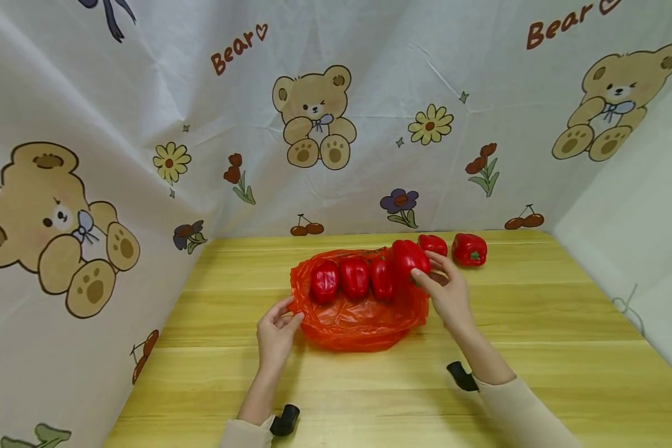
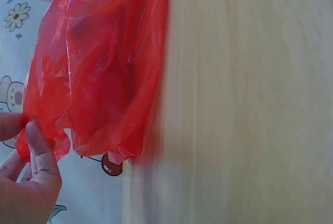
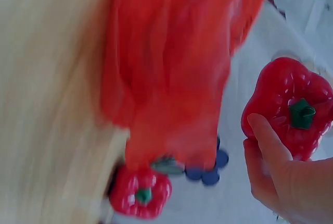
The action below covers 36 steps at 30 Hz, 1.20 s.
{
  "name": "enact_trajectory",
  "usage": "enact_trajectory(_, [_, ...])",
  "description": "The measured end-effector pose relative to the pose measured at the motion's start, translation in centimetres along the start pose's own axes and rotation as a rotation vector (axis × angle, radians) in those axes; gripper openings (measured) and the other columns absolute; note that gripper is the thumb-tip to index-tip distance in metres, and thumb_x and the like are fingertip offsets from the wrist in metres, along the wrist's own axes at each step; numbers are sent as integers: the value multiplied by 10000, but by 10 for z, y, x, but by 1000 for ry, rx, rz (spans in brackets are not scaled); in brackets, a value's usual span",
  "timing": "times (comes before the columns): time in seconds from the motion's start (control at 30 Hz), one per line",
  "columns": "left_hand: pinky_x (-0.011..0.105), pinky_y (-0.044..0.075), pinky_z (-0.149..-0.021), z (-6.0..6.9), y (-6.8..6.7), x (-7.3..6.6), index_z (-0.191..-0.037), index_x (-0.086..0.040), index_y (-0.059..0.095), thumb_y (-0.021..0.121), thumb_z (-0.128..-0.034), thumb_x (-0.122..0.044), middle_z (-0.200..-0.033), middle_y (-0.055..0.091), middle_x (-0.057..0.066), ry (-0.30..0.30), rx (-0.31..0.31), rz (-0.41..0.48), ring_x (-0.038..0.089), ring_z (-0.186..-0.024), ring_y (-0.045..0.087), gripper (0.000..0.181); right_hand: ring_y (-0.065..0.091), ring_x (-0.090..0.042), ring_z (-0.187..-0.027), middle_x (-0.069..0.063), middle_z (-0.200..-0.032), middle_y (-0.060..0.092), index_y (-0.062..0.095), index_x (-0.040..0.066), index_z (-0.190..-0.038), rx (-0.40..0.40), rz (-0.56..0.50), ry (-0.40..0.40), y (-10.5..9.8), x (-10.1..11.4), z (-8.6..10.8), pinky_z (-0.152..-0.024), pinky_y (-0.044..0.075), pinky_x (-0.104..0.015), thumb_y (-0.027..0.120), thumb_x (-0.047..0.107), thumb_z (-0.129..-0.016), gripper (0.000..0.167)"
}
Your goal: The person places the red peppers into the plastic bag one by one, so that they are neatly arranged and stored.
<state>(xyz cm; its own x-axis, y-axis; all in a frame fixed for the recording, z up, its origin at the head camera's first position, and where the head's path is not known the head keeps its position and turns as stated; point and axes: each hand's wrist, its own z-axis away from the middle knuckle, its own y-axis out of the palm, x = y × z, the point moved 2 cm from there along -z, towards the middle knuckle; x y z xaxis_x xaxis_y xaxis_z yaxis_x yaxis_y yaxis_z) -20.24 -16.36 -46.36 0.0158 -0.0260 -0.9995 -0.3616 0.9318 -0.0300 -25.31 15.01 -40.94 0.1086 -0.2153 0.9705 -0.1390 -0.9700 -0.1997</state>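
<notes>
A red plastic bag [image 1: 358,333] lies on the table with its mouth open, and three red bell peppers [image 1: 354,278] sit in a row inside it. My left hand [image 1: 275,330] pinches the bag's left edge between thumb and fingers; the left wrist view shows the thin film [image 2: 104,67] caught at the fingertips. Above the bag's right side, my right hand [image 1: 447,292] grips another bell pepper [image 1: 407,258] raised off the table. In the right wrist view this pepper [image 3: 283,91] shows its green stem, with the thumb against its skin.
Two more red bell peppers, one [image 1: 470,250] fully visible and one [image 1: 432,244] partly hidden by the right hand, lie at the table's back right. A wooden table [image 1: 224,373] meets a bear-print cloth [image 1: 369,180] at the back and left. A thin cord [image 1: 627,306] lies at the right edge.
</notes>
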Motion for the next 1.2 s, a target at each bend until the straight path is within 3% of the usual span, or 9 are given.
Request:
enact_trajectory(0.1, [134, 517, -650, 0, 0, 0, -1254, 23, 633, 679, -860, 58, -1149, 628, 226, -2, 1, 3, 68, -758, 607, 398, 547, -303, -1182, -152, -1356, 528, 508, 106, -1396, 57, 70, -23, 24, -2, 8, -899, 539, -257, 703, 262, -910, 546])
enact_trajectory(0.27, [139, 515, -649, 1, 0, -1, -1257, 22, 632, 680, -861, 53, -1148, 628, 225, -2, 7, 8, 68, -758, 607, 400, 558, -296, -1197, -121, -1320, 593, 565, 133, -1342, 105, 165, -68, 56, -5, 21, -996, 493, -475, 754, 246, -865, 525])
enact_trajectory(0.4, [149, 516, -652, 2, 1, -2, -1259, 20, 631, 681, -863, 47, -1154, 631, 226, 4, 11, 4, 75, -762, 607, 400, 574, -277, -1169, -102, -1292, 617, 595, 143, -1313, 139, 232, -90, 76, -8, 30, -967, 503, -481, 775, 240, -841, 515])
enact_trajectory(0.6, [147, 507, -638, 2, 1, -3, -1255, 22, 633, 683, -859, 51, -1154, 634, 228, 8, 9, 7, 66, -753, 606, 400, 617, -285, -1102, -113, -1239, 645, 627, 128, -1266, 204, 236, -87, 96, -10, 38, -915, 537, -462, 790, 205, -823, 479])
enact_trajectory(1.2, [166, 526, -658, 3, 0, -3, -1272, 15, 624, 691, -866, 25, -1162, 620, 217, -10, 21, 17, 84, -777, 615, 411, 640, -317, -1011, -136, -1165, 657, 633, 86, -1184, 309, 275, -77, 121, -19, 39, -872, 555, -455, 795, 206, -812, 423])
